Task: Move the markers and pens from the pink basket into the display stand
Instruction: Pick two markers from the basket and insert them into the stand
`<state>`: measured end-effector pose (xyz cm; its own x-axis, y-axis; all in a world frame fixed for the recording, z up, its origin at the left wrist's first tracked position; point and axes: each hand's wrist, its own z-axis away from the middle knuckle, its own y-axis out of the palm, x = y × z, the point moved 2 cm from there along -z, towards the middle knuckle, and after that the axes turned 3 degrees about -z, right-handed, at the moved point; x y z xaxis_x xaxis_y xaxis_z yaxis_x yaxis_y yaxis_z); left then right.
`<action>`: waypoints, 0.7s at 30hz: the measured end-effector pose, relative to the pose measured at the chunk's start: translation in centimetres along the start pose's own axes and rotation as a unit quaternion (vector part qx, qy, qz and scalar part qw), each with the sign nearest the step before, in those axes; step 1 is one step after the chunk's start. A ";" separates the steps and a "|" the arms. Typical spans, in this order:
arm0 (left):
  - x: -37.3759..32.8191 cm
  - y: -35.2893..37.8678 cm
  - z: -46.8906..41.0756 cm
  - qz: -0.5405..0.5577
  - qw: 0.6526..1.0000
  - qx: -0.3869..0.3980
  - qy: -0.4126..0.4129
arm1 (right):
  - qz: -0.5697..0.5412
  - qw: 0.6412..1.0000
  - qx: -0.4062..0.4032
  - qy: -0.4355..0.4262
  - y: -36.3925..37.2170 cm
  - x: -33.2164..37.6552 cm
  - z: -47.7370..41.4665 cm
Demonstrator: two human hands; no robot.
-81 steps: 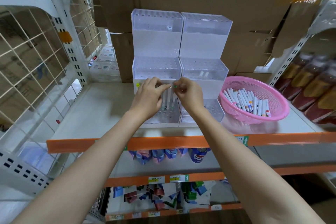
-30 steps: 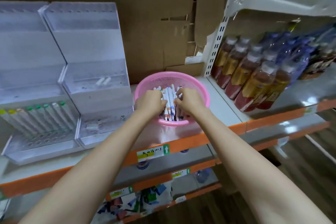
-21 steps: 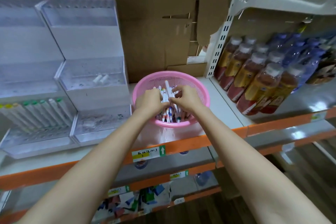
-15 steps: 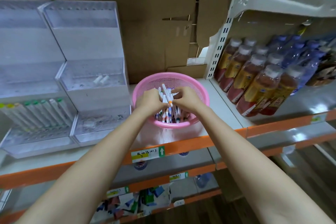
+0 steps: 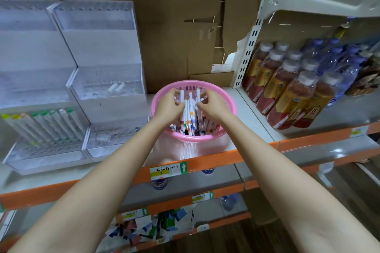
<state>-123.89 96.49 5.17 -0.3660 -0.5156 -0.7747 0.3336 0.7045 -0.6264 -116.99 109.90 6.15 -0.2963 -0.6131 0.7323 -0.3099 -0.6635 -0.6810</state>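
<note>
Orange-edged shelves [image 5: 213,162], cardboard backing [image 5: 168,26].

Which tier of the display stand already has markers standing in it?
The left unit's lowest tier, holding a row of green- and yellow-capped markers; no other tier has any standing.

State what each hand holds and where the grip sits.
Left hand and right hand pinch a bunch of white markers between them, around the upper barrels, above the pink basket.

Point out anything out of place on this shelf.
Two short white cylindrical pieces lie flat and loose on the middle tier of the right clear plastic display stand, not standing in holes like the green-capped white markers beside it.
</note>
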 end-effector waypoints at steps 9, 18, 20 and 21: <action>-0.6 -2.0 1.4 0.118 0.979 -0.080 0.144 | -0.066 0.984 -0.067 -0.151 -0.2 1.9 1.2; -1.2 -5.5 4.2 0.126 0.967 -0.154 0.159 | -0.120 0.963 -0.119 -0.212 1.1 5.1 3.2; -0.7 -6.5 5.0 0.124 0.965 -0.168 0.157 | -0.121 0.960 -0.119 -0.222 1.6 6.0 3.6; -0.5 -7.0 5.4 0.124 0.965 -0.172 0.157 | -0.124 0.959 -0.119 -0.225 1.9 6.5 3.7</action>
<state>-121.36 89.14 9.46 -0.5754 -0.1749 -0.7990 0.1564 0.9353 -0.3174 -116.11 103.07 9.64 0.2176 -0.6073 0.7641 -0.5333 -0.7296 -0.4281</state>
